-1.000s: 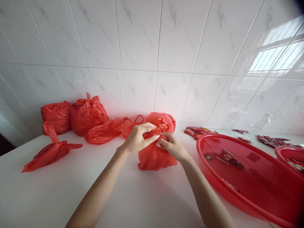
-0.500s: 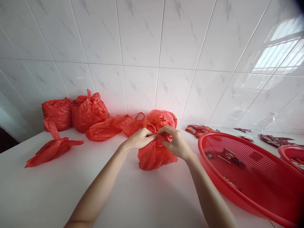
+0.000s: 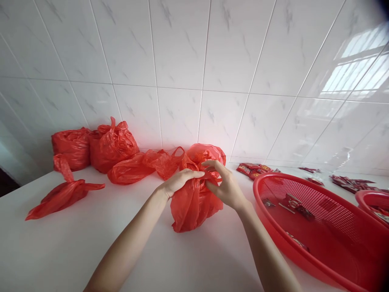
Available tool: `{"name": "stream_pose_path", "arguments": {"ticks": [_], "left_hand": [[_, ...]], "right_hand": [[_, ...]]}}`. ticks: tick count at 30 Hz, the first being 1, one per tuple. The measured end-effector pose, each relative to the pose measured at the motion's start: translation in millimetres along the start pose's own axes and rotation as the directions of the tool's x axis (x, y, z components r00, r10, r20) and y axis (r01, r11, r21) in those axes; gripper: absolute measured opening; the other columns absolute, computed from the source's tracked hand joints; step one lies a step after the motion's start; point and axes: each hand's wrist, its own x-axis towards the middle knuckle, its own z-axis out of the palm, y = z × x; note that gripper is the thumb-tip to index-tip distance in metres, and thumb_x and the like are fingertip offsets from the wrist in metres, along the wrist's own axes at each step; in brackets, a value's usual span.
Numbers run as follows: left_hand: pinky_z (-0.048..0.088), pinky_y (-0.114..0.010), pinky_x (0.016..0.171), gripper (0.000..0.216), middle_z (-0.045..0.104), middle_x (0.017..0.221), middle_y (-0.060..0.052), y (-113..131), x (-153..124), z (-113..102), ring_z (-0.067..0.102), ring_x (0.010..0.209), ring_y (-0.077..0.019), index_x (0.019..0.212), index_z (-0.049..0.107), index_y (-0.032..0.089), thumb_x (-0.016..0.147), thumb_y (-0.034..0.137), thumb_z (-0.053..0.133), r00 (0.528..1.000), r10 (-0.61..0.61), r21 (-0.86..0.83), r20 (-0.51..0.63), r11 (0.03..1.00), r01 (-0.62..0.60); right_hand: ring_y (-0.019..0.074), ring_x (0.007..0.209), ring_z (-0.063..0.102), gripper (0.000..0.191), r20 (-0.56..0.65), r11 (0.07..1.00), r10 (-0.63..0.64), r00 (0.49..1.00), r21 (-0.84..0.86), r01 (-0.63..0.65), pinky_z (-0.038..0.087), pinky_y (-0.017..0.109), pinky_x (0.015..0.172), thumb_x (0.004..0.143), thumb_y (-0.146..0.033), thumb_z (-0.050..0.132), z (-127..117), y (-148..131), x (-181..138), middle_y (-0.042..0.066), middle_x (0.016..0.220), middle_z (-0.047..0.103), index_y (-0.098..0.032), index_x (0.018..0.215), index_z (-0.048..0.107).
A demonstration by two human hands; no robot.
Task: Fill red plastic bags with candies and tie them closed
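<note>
A red plastic bag [image 3: 194,205] stands on the white table between my two hands, its top gathered into creases. My left hand [image 3: 179,181] is closed on the left side of that gathered top, with the thumb pointing right across it. From the right, my right hand [image 3: 226,186] curls its thumb and fingers around the bunched plastic; some of its fingertips are hidden in the folds. Right behind this bag, against the tiles, is another puffed red bag [image 3: 209,150]. What the bag contains is hidden.
To the right stands a large red plastic basket [image 3: 304,182] with a few small packets inside. Red snack packets [image 3: 255,169] lie behind it. A smaller red basket [image 3: 370,194] is at the far right. Full red bags [image 3: 112,146] and a limp knotted bag [image 3: 65,194] are at left.
The bag's lower part has come slightly towards me and left. My left hand has shifted a little left and its thumb now lies straighter; the right hand's fingers have loosened slightly.
</note>
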Motion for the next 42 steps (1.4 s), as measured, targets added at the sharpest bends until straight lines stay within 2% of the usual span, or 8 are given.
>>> {"name": "stream_pose_path", "arguments": {"ticks": [5,12,15,22,26,30,35,42], "left_hand": [[0.051,-0.027,0.066,0.026,0.073,0.078,-0.005,-9,7,-4,0.065,0.066,-0.0157,0.089,0.073,0.015,0.083,0.04,0.069,0.992,0.008,-0.175,-0.129,0.984,-0.03],[0.048,-0.028,0.063,0.039,0.069,0.069,-0.005,-13,17,-18,0.062,0.062,-0.0164,0.074,0.072,0.014,0.081,0.052,0.064,0.991,-0.036,-0.158,-0.132,0.987,0.014],[0.045,-0.026,0.064,0.022,0.068,0.073,-0.003,-11,22,-31,0.059,0.065,-0.0129,0.077,0.074,0.014,0.076,0.035,0.069,0.987,0.071,-0.083,-0.147,0.993,-0.084],[0.046,-0.029,0.077,0.023,0.07,0.083,-0.006,-10,23,-58,0.061,0.075,-0.0139,0.095,0.075,0.014,0.076,0.027,0.075,0.988,0.128,0.062,-0.086,0.99,-0.123],[0.048,-0.035,0.085,0.041,0.071,0.107,-0.012,-1,13,-43,0.065,0.096,-0.022,0.112,0.072,0.016,0.087,0.049,0.064,0.992,0.102,0.24,0.07,0.964,-0.116],[0.048,-0.036,0.092,0.045,0.069,0.112,-0.009,9,-3,-13,0.061,0.107,-0.0241,0.12,0.068,0.021,0.081,0.041,0.074,0.977,0.153,0.436,0.151,0.876,-0.205],[0.05,-0.032,0.084,0.025,0.07,0.088,-0.006,11,-11,5,0.065,0.088,-0.0202,0.089,0.073,0.016,0.086,0.04,0.066,0.939,0.342,0.521,0.025,0.797,-0.304],[0.047,-0.028,0.072,0.033,0.069,0.079,-0.003,17,-16,-5,0.062,0.079,-0.018,0.077,0.073,0.016,0.086,0.047,0.066,0.855,0.496,0.631,-0.149,0.714,-0.304]], "right_hand": [[0.0238,0.123,0.055,0.034,-0.037,0.979,-0.165,0.986,-0.127,0.159,0.05,0.042,0.099,0.088,-0.011,0.061,1,0,0,0.009,0.136,0.054,-0.028,0.118,0.058],[0.0225,0.106,0.064,0.023,-0.088,0.942,-0.251,0.964,-0.252,0.222,0.055,0.041,0.086,0.096,-0.013,0.053,8,6,-1,0.01,0.126,0.061,-0.025,0.107,0.068],[0.0201,0.097,0.066,0.022,-0.165,0.957,-0.246,0.955,-0.197,0.212,0.056,0.037,0.08,0.094,-0.013,0.055,-2,-1,-1,0.009,0.12,0.064,-0.025,0.103,0.071],[0.0185,0.091,0.069,0.022,-0.178,0.992,-0.12,0.977,-0.063,0.111,0.056,0.034,0.08,0.091,-0.011,0.059,-24,-6,-1,0.003,0.096,0.072,-0.026,0.1,0.073],[0.0193,0.095,0.068,0.022,-0.106,0.994,-0.101,0.989,-0.059,0.096,0.056,0.034,0.083,0.088,-0.01,0.058,-21,-4,-1,0.004,0.099,0.072,-0.023,0.097,0.073],[0.0215,0.104,0.066,0.022,-0.111,0.999,-0.037,0.993,-0.043,0.032,0.053,0.038,0.091,0.089,-0.015,0.059,-16,-6,1,0.005,0.107,0.071,-0.025,0.105,0.07],[0.0262,0.106,0.064,0.05,-0.068,0.971,0.238,0.969,0.043,-0.236,0.053,0.042,0.087,0.084,-0.044,0.071,-10,0,2,0.01,0.119,0.068,-0.025,0.128,0.059],[0.018,0.073,0.062,0.035,0.137,0.791,0.357,0.924,0.481,-0.377,0.049,0.031,0.069,0.093,-0.051,0.056,0,-7,5,0.003,0.076,0.065,-0.018,0.083,0.065]]}}
